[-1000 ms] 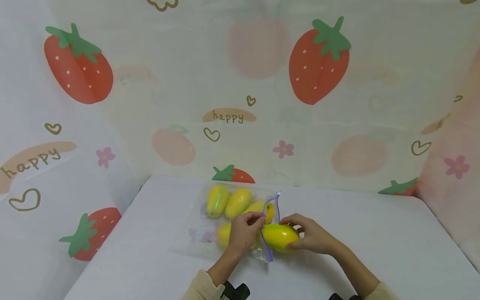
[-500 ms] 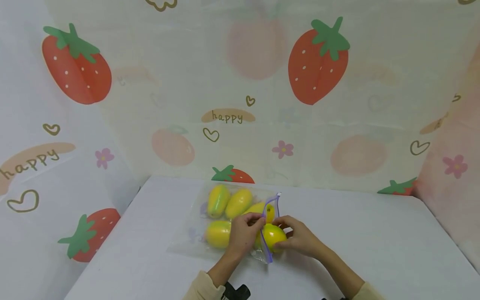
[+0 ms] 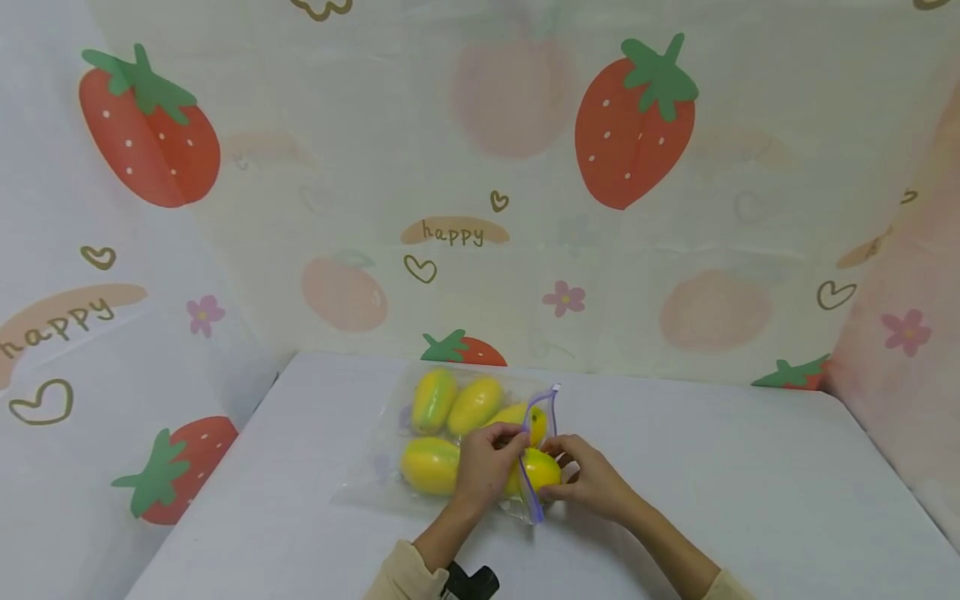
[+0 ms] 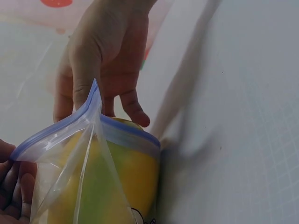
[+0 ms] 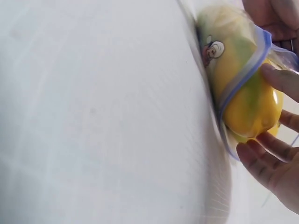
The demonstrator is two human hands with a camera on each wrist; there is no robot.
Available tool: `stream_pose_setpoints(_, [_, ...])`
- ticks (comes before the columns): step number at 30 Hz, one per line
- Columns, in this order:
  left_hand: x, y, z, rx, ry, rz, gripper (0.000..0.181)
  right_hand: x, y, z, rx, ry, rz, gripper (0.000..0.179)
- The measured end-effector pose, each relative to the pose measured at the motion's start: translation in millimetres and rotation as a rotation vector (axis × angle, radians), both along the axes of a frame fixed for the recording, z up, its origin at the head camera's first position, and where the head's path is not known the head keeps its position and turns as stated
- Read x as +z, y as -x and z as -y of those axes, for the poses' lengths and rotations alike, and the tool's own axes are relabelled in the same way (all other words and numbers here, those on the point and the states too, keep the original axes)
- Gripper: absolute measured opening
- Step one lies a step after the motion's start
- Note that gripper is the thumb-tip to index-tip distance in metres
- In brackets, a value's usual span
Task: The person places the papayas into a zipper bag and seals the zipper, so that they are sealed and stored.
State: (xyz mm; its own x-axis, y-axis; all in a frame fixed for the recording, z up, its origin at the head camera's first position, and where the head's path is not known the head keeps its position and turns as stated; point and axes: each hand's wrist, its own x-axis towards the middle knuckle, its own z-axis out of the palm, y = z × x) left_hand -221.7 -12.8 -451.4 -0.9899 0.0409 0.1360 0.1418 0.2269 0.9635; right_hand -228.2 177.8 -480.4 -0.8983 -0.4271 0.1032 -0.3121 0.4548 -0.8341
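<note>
A clear zip bag (image 3: pixel 367 487) with a purple zip strip (image 4: pixel 133 132) lies on the table, several yellow-green mangoes (image 3: pixel 431 467) inside it. My left hand (image 3: pixel 487 467) pinches the bag's edge at its mouth. In the bag's opening sits another mango (image 3: pixel 543 469), mostly inside, its outer end still showing. My right hand (image 3: pixel 588 479) holds that end with the thumb on one side and fingertips on the other, as the right wrist view shows on the mango (image 5: pixel 254 109). The left hand hides part of the bag's middle.
The white table (image 3: pixel 712 500) spreads around the bag. Behind it stands a backdrop (image 3: pixel 480 292) printed with strawberries and hearts. A black device (image 3: pixel 472 581) sits at the left wrist, by a beige sleeve (image 3: pixel 405 573).
My right hand has moved left, pushing the mango deeper into the bag. A mango inside has shifted left, out from behind the left hand. The left hand keeps its place.
</note>
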Motion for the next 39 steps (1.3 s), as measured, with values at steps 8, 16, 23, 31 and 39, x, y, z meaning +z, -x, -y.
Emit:
stream_pose_setpoints(8, [-0.5,-0.8,0.9,-0.002,0.002,0.009,0.022,0.7,-1.2,1,0.011,0.070,0.050,0.047])
stream_pose_setpoints(16, [-1.5,-0.6,-0.7,0.007,-0.005,0.011,0.021,-3.0,-3.2,11,-0.013,0.194,0.115,0.037])
stream_pose_setpoints(23, [-2.4,-0.1,-2.1,0.014,0.008,-0.005,0.022,-3.6,-0.2,15,0.054,0.139,0.103,0.031])
stream_pose_setpoints(31, [-1.4,-1.5,-2.5,-0.001,-0.032,-0.001,0.024,4.1,6.3,4,-0.009,0.053,0.089,0.025])
stream_pose_setpoints(39, [-2.4,-1.6,1.1,0.010,-0.004,0.013,0.022,10.1,11.7,-6,-0.005,0.075,0.085,0.031])
